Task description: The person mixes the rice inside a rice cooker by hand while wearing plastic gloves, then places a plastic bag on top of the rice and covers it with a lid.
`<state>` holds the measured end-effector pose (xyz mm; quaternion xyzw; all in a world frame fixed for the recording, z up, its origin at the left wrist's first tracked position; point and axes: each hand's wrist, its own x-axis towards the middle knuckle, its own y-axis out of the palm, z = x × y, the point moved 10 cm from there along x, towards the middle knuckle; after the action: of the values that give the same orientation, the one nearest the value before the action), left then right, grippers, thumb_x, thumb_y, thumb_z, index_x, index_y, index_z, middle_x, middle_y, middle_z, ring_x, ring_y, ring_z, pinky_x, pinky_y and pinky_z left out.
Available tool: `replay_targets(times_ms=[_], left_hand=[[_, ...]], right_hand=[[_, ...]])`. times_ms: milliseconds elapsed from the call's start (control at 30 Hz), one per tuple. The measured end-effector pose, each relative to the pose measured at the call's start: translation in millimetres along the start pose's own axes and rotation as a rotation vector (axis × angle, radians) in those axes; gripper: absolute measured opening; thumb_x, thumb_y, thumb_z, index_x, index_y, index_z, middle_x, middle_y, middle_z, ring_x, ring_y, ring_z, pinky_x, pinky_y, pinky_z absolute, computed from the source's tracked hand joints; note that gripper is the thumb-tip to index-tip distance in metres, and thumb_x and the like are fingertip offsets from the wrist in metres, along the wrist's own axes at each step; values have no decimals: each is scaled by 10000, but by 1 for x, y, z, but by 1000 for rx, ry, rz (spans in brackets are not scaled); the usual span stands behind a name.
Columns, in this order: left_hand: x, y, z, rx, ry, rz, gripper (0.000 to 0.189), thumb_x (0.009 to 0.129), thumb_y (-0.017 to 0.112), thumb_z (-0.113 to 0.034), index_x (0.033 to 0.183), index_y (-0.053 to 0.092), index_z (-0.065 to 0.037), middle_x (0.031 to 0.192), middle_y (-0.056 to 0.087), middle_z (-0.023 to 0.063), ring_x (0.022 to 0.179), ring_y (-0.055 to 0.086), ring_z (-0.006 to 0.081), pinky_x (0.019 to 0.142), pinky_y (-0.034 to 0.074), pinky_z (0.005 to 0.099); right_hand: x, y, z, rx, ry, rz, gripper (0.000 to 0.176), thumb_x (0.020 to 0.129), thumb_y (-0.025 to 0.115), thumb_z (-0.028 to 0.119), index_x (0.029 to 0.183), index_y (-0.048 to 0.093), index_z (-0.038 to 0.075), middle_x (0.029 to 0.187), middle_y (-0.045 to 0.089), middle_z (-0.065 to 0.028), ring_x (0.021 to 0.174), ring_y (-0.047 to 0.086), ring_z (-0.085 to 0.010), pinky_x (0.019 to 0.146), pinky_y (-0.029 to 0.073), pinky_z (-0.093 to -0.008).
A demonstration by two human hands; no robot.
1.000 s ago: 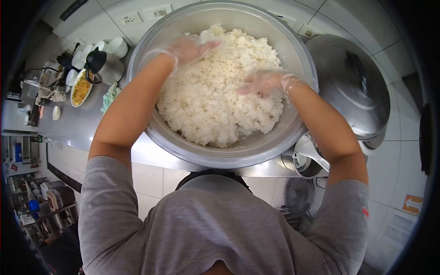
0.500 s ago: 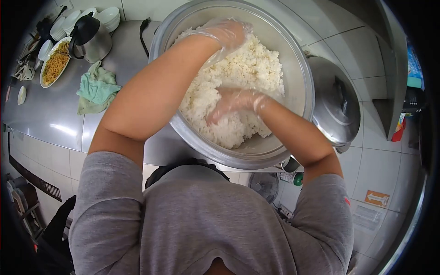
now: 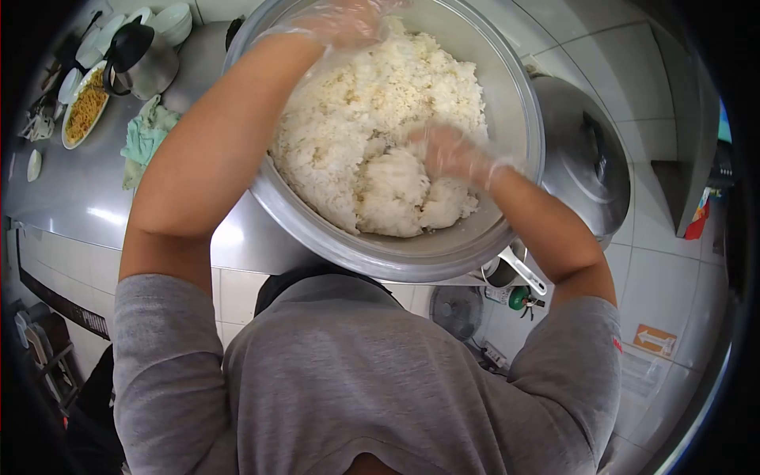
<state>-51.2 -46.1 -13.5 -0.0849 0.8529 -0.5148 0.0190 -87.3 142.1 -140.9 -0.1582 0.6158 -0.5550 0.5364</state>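
Observation:
A large round metal pot (image 3: 529,119) holds a mass of white rice (image 3: 396,87), which is broken into clumps on the near side. My left hand (image 3: 352,22), in a clear plastic glove, is at the pot's far side near the top of the view; its fingers are blurred and partly cut off. My right hand (image 3: 455,154), gloved too, hovers at or touches the rice right of the middle. Its fingers point left and are smeared by motion, so their grip does not show.
A metal lid (image 3: 582,150) stands right of the pot. On the steel counter (image 3: 87,190) at left are a green cloth (image 3: 146,136), a metal jug (image 3: 146,59), a plate of noodles (image 3: 85,108) and white bowls (image 3: 172,25). A white handle (image 3: 522,271) juts out below the pot.
My left hand has moved up and left, toward the pot's far edge. My right hand has shifted right, off the near-left rice, where a rounded clump now shows. The view has shifted slightly.

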Motion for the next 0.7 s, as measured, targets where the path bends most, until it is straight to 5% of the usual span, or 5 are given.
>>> replay_targets(times_ms=[100,167,500,567,700], left_hand=[[-8,-24,-41,-22,264,-246,451,831,546,-280,1236,544,-81,1164,558,292,1143,537,333,986,404,389],[-14,42,-54,-110,79,330,426,771,513,63,1160,555,-108,1174,568,197,1093,559,312,942,455,405],[-92,217,-139,-154,-170,1000,935,598,760,-258,1418,349,-76,1462,235,295,1343,315,358,1102,255,404],[-95,224,-150,-605,-372,1011,841,606,753,-246,1346,438,3,1467,211,304,1336,320,365,1085,276,395],[-87,232,-151,-416,-293,1006,581,646,728,-240,1157,618,13,1450,262,299,1325,334,355,1072,285,403]], right_hand=[[-3,-67,13,333,-1,-263,549,680,709,-58,1184,576,116,1001,648,-89,830,628,-152,705,530,-265],[-4,-92,-17,867,-103,-384,495,711,703,-34,1179,571,60,843,653,-44,719,610,-120,641,516,-252],[14,-123,-46,1415,-514,-572,692,768,671,262,1326,400,-44,1050,622,-275,1029,605,-351,904,474,-400],[-51,-159,-34,558,-73,-855,645,759,661,224,1288,435,-69,977,654,-238,978,620,-371,870,488,-394],[-21,-139,-27,405,-97,-674,625,778,693,56,1334,407,56,897,645,-181,813,643,-221,690,514,-333]])
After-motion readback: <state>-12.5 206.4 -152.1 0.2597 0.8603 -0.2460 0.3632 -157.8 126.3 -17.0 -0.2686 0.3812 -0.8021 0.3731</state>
